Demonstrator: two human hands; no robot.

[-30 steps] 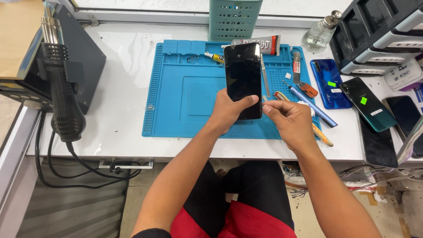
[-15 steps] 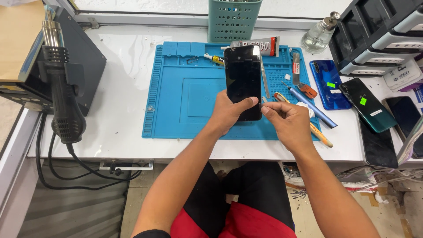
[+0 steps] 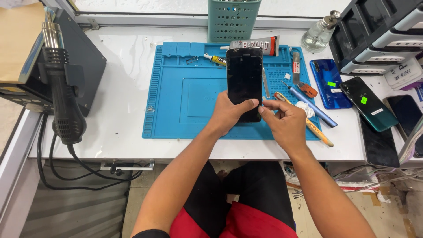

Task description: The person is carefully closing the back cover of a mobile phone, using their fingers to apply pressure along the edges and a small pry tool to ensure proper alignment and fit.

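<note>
Left hand grips a dark phone from below, upright above the blue mat on the white surface; right hand pinches its lower right edge, fingers together.

Phone over mat, left hand under its lower end, right hand just right. Glue tube behind phone. Heat gun far left, spare phones right, basket behind mat.

Phone repair workshop; blue repair mat, hot-air gun, spare phones.
</note>
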